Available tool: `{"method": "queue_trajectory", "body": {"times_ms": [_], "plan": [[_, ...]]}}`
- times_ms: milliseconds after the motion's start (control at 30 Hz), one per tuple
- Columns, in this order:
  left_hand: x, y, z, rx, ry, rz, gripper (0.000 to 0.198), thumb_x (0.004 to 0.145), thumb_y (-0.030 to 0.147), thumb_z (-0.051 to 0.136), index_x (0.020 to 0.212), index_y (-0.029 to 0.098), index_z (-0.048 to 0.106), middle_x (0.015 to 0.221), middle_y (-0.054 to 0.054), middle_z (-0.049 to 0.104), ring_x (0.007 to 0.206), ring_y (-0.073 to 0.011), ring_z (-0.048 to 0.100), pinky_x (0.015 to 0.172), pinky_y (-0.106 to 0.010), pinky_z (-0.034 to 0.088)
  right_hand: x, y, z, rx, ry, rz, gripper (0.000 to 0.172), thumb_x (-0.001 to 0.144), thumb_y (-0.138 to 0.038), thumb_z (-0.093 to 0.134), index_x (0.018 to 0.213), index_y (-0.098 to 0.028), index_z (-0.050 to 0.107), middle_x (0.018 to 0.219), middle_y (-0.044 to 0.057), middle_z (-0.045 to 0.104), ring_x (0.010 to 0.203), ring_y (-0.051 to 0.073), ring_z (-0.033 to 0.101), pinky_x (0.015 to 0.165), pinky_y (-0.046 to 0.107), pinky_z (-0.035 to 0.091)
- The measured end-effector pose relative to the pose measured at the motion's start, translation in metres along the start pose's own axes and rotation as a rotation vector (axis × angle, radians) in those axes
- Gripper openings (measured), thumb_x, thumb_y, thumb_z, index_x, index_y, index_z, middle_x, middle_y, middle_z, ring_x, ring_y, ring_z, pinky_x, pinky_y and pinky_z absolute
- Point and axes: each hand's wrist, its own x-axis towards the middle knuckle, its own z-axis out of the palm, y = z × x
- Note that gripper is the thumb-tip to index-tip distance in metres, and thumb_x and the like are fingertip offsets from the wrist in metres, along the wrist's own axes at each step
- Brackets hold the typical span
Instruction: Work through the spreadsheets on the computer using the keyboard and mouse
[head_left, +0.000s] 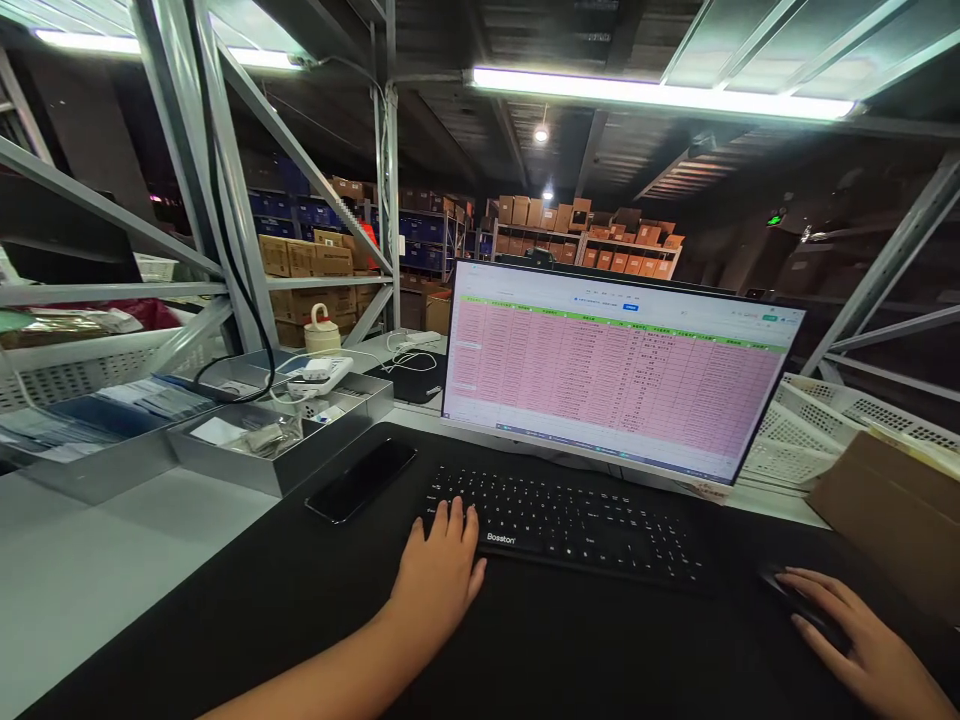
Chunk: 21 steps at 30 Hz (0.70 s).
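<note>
I find the left hand (442, 575) resting, fingers slightly spread, on the left end of a flat black keyboard (559, 520) with white lettering. The right hand (855, 635) is curled over a smooth black mouse (825, 627), thumb along one side. Both devices lie on a matte black mat (585, 640) covering much of the white bench (127, 560). Left of the keyboard I note a glossy black phone (361, 480); behind it, a wide thin-framed monitor (611, 380) showing a pink table with a green header row.
</note>
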Motion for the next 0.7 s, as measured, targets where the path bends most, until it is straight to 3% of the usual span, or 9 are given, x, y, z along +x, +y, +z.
{"method": "queue_trajectory", "body": {"times_ms": [267, 700], "plan": [[0.0, 0.001, -0.007, 0.025, -0.018, -0.007, 0.056, 0.093, 0.03, 0.04, 0.146, 0.013, 0.044, 0.154, -0.02, 0.044, 0.141, -0.0356, 0.045, 0.109, -0.057, 0.045, 0.001, -0.01, -0.004, -0.003, -0.038, 0.015, 0.046, 0.086, -0.06, 0.053, 0.125, -0.037, 0.064, 0.138, 0.004, 0.06, 0.12, 0.024, 0.063, 0.098, 0.041, 0.055], [0.0, 0.0, -0.001, 0.006, 0.003, 0.001, 0.056, 0.093, 0.031, 0.04, 0.146, 0.012, 0.044, 0.154, -0.021, 0.044, 0.141, -0.0364, 0.045, 0.109, -0.058, 0.045, -0.003, -0.002, -0.001, 0.008, -0.014, -0.003, 0.045, 0.084, -0.057, 0.056, 0.122, -0.035, 0.066, 0.136, 0.004, 0.063, 0.116, 0.025, 0.065, 0.09, 0.038, 0.059]]}}
